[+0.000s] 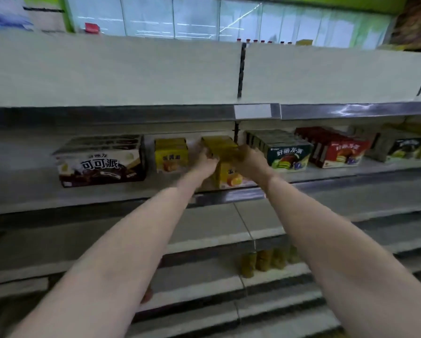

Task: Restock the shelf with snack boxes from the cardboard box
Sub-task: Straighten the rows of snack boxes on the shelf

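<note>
Both arms reach to the middle shelf (326,175). The left hand (205,162) and right hand (247,158) hold a yellow snack box (225,152) between them, one on each side, fingers curled onto its top. Just left stands another yellow box (171,154), then a brown box (102,161). To the right sit a green box (288,153) and a red box (339,150). Blurred jars (263,261) stand on a lower shelf.

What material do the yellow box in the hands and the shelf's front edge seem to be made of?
Yellow box: probably printed cardboard, with flat faces, sharp corners and a picture on the front; the blur hides its finish. The left hand and right hand grip its sides. Shelf edge: looks like shiny metal or plastic strip, since bright reflections streak it.
</note>
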Tool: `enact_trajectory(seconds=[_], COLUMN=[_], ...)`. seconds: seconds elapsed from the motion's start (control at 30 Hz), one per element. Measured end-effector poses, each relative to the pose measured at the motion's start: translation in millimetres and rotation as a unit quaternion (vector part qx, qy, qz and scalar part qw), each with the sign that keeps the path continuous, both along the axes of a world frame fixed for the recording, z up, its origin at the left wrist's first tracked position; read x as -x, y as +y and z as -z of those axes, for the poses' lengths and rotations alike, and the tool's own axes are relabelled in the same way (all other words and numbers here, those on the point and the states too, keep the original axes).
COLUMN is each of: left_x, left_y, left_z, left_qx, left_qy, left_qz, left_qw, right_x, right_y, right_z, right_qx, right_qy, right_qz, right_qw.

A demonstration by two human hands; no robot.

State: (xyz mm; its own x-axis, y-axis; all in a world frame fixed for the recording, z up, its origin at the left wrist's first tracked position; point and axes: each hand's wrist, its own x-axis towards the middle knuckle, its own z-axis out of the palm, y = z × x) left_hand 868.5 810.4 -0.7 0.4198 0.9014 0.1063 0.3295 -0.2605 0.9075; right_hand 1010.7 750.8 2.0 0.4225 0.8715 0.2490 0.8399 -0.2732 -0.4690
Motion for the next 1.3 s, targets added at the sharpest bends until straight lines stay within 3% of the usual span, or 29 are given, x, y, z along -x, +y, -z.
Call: enact_trajectory(seconds=[0.2, 0.33, 0.47, 0.6, 0.63, 0.7, 0.77, 0.87, 1.0, 1.1, 1.3], left_x=[-29.0, -48.8, -56.5, -72.8, -81.3, -84.3, -83.8, -75.6, -73.1, -73.7, -85.7], left_y=[10.1, 23.0, 10.0, 91.6, 155.6, 188.8, 165.1, 68.8, 73.1, 98.3, 88.7], left_z=[2.1, 1.9, -6.9, 39.6, 79.5, 96.0, 88.2, 25.6, 6.1, 9.1, 3.9], left_qx=[0.048, 0.104, 0.159, 0.209, 0.209, 0.224, 0.241, 0.152, -0.021, -0.065, -0.055], left_qy=[-0.014, -0.014, -0.097, -0.233, -0.25, -0.257, -0.262, -0.19, -0.018, 0.105, 0.088], left_qz=[-0.048, -0.087, -0.097, -0.109, -0.113, -0.152, -0.153, -0.141, -0.142, -0.146, -0.089], left_qw=[0.998, 0.991, 0.978, 0.943, 0.939, 0.928, 0.922, 0.96, 0.99, 0.981, 0.991], right_x=[-28.5, -49.9, -66.2, -74.0, -75.3, -78.9, -81.0, -85.9, -91.3, -89.6, -88.2], right_y=[3.3, 29.7, 56.4, 77.1, 82.4, 91.7, 94.9, 100.4, 109.7, 110.4, 126.6], right_z=[-8.5, 1.0, 9.1, 21.0, 24.2, 31.0, 31.1, 32.0, 26.7, 13.6, 14.2], right_qx=[-0.042, -0.091, -0.058, -0.06, -0.061, -0.058, -0.053, -0.049, -0.025, -0.029, 0.041], right_qy=[0.174, 0.415, 0.522, 0.6, 0.614, 0.629, 0.618, 0.57, 0.459, 0.328, 0.286], right_qz=[-0.018, -0.066, -0.092, -0.132, -0.139, -0.145, -0.16, -0.164, -0.203, -0.202, -0.205], right_qw=[0.984, 0.903, 0.846, 0.787, 0.774, 0.761, 0.768, 0.804, 0.865, 0.922, 0.935])
